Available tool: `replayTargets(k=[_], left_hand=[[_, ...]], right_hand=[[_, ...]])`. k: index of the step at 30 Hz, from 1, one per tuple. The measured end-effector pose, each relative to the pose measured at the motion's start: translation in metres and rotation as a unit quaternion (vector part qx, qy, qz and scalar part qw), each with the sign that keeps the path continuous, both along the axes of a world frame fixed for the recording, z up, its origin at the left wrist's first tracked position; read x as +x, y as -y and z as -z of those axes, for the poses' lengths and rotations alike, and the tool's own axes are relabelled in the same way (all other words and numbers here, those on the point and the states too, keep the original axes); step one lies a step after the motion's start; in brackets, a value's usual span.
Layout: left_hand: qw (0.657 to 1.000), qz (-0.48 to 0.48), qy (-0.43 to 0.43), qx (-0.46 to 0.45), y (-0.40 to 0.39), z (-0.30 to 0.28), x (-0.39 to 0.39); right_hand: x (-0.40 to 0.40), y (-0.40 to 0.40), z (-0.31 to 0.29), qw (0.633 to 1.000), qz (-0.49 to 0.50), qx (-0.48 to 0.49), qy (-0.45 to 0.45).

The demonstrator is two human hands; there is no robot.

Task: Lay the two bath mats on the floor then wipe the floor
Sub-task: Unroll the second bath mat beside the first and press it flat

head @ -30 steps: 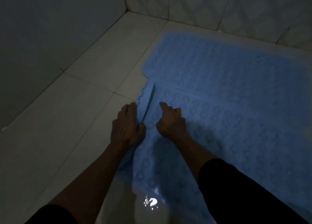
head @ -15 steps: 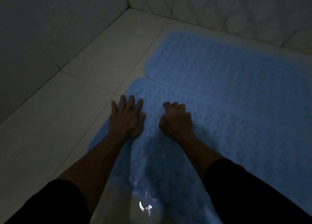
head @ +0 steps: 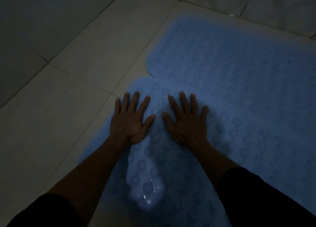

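Head view, dim light. Near bath mat (head: 171, 167), blue w/ round suction cups, lies flat on the tiled floor (head: 71, 98) directly under both hands; its long axis seems to run from the camera side away twd the far mat. Far bath mat (head: 239, 59), also blue, lies beyond it by the wall (head: 282, 6), the two edges meeting or slightly overlapping just past the fingertips; can't tell which sits on top.

Left hand (head: 130, 120) is palm-down near the mat's left edge, fingers (head: 135, 100) straight and spread wide, holding nothing, pressing on the mat. Right hand (head: 186, 122) same: flat, fingers splayed, pressing beside the seam. Hands are close together, thumbs nearly touching, both equally near the mat.

Judgement: mats look about laid; this is flattening, and wiping isn't begun. No cloth in view. Bare floor lies left of the left hand, so that hand is nearer it. Wet glints on the mat nr the camera (head: 147, 197) suggest slippery going.
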State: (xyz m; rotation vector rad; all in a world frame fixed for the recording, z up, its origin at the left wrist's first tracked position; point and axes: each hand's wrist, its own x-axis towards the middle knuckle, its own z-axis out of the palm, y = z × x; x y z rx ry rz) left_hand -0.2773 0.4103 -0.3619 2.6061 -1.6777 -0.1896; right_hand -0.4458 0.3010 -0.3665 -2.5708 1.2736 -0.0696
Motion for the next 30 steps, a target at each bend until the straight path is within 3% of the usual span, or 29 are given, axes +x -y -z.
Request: replayTargets(k=[4, 18, 26, 30], left_hand=[[0.999, 0.039, -0.015, -0.012, 0.006, 0.002, 0.01], [0.999, 0.042, -0.021, 0.004, 0.008, 0.003, 0.013], [0.999, 0.037, -0.024, -0.004, 0.008, 0.006, 0.013], [0.999, 0.034, -0.017, -0.006, 0.005, 0.005, 0.01]], right_hand=[[0.001, 0.001, 0.001, 1.0, 0.001, -0.002, -0.007], [0.002, 0.002, 0.003, 0.999, -0.001, -0.018, -0.026], [0.004, 0.0, 0.006, 0.998, 0.017, -0.06, 0.009], [0.005, 0.001, 0.005, 1.0, 0.01, -0.027, -0.008]])
